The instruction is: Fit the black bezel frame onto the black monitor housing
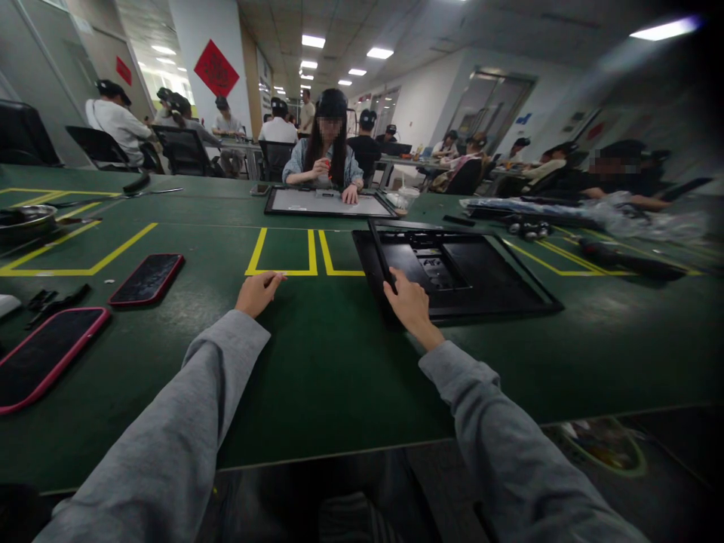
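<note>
My right hand (412, 302) is closed on the left side of a thin black frame (380, 249), which looks like a monitor bezel. That frame lies slightly askew over a black back cover (480, 275), whose middle has a recess with metal parts. To the left, my left hand (257, 292) rests low over the green table (328, 362) near yellow tape lines. Its thumb and fingertips are pinched together. Whether something small sits between them is too fine to make out.
Two phones, one in a pink case (50, 354) and one in a red case (148, 279), lie left with black clips (53, 302). Across the table a person works on a flat panel (322, 202). Plastic wrap (639, 215) and a dark power tool (627, 259) lie right.
</note>
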Action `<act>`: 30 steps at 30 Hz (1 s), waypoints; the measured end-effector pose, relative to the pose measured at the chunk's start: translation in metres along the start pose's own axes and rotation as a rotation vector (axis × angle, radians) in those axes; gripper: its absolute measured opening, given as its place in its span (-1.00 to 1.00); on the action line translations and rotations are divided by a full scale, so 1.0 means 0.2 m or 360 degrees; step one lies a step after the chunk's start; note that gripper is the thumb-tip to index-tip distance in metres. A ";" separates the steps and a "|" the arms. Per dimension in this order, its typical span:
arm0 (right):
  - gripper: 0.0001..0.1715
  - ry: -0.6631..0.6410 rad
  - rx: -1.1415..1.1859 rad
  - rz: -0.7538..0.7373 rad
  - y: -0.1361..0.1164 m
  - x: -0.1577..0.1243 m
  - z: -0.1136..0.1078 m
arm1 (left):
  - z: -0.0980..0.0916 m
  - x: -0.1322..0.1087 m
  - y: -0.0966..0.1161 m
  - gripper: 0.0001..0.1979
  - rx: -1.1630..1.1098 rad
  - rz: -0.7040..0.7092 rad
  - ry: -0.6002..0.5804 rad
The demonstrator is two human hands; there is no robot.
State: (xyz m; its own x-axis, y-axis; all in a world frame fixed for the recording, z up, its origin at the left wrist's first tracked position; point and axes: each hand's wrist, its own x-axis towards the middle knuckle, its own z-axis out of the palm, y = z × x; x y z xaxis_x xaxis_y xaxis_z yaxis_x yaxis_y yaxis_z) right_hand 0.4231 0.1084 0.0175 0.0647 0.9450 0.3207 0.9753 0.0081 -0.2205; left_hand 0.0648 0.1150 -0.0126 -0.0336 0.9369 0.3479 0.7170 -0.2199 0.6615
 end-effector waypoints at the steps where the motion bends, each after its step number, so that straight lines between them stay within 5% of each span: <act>1: -0.40 -0.0026 0.0003 -0.0001 0.00 0.00 0.01 | 0.00 0.00 0.00 -0.46 0.0002 0.0000 -0.0002; 5: -0.39 -0.0057 0.0037 -0.0035 0.02 0.01 0.04 | 0.00 0.00 0.00 -0.47 -0.0001 -0.0004 -0.0002; 14: -0.40 0.0271 0.0215 -0.0380 0.04 0.03 0.09 | 0.00 0.00 0.00 -0.47 0.0025 -0.0012 -0.0014; 30: -0.31 0.0023 0.0056 -0.0637 -0.02 -0.04 0.16 | 0.00 0.01 -0.02 -0.48 0.0045 0.0006 -0.0028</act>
State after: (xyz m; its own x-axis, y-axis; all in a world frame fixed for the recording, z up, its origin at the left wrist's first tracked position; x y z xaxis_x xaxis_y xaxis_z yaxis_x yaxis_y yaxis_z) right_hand 0.4127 0.1111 -0.0130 -0.3155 0.8603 0.4005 0.9163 0.3858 -0.1070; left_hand 0.0618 0.1175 -0.0152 -0.0191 0.9408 0.3383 0.7363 -0.2157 0.6414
